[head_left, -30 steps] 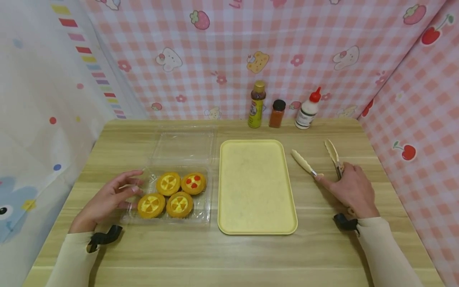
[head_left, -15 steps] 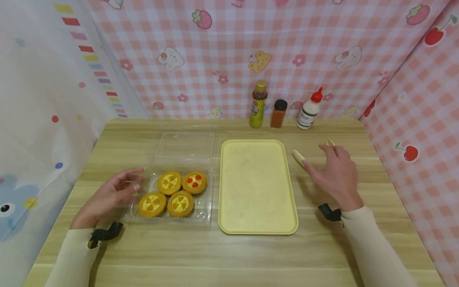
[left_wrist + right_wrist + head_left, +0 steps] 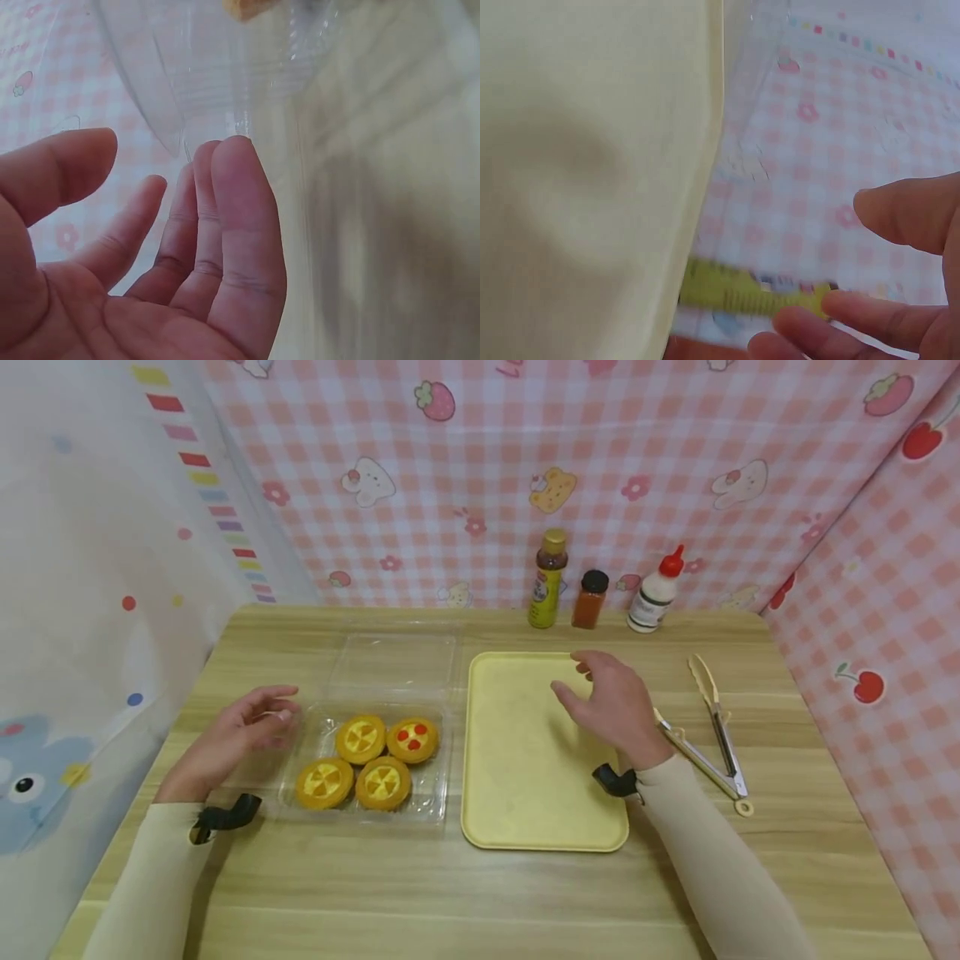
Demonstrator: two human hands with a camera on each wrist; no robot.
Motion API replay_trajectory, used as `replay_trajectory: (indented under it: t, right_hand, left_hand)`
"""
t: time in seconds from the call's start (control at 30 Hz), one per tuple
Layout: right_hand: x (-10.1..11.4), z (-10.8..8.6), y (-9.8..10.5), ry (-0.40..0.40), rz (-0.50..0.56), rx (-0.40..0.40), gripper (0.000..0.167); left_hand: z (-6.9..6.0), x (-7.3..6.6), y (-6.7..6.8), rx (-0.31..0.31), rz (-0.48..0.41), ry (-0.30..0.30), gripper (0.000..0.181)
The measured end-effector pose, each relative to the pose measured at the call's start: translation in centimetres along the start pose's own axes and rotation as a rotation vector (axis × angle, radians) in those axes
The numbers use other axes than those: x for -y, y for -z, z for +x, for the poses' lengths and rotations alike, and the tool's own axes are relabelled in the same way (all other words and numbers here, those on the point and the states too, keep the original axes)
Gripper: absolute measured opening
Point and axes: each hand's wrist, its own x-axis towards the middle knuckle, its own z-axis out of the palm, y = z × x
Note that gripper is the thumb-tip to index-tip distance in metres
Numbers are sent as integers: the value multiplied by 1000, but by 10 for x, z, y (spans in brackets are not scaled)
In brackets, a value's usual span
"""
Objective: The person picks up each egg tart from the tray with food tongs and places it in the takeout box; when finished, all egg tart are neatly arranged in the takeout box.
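Note:
My left hand [image 3: 232, 739], its fingers loosely bent, is at the left side of a clear plastic box [image 3: 442, 806]; nothing is held in it. Inside the box sit several egg tarts; one tart [image 3: 413, 740] has red spots on top, while another tart [image 3: 323, 782] shows yellow wedges. Over the right part of a pale yellow tray [image 3: 517, 760] hovers my right hand [image 3: 615, 706], thumb and fingers apart and holding nothing. Beyond that hand, a pair of tongs [image 3: 727, 743] lies spread on the table, one tip partly hidden by the hand.
Along the back edge stand a bottle with a gold cap [image 3: 548, 581], a small jar with a black lid [image 3: 590, 600] and a white squeeze bottle with a red tip [image 3: 655, 593]. The box's clear lid [image 3: 397, 660] lies folded back. Patterned cloth walls [image 3: 465, 468] enclose the table.
My right hand has left the tongs and moved left over the tray; the tongs now lie on the table. My left hand has stayed nearly in place beside the box.

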Motion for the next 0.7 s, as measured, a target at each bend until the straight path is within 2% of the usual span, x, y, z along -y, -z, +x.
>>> replay_trajectory:
  t: [0.13,0.27,0.37,0.5,0.6,0.7]
  right_hand:
    - [19,16,-21,39,32,52,59]
    - [38,29,-44,42,100,145,60]
    - [51,37,-62,45,134,188,59]
    - [65,43,-82,59,191,204,55]
    - [76,46,-91,9,307,238,56]
    - [86,48,-99,-88,438,293,64]
  left_hand:
    - [11,0,4,5,-11,62,66]
    - [20,-1,5,16,-13,111,68]
    - [26,-3,5,35,-54,113,66]
    - [31,-3,5,67,-149,105,62]
    - [33,0,6,85,-207,104,59]
    - [34,4,7,103,-280,95,54]
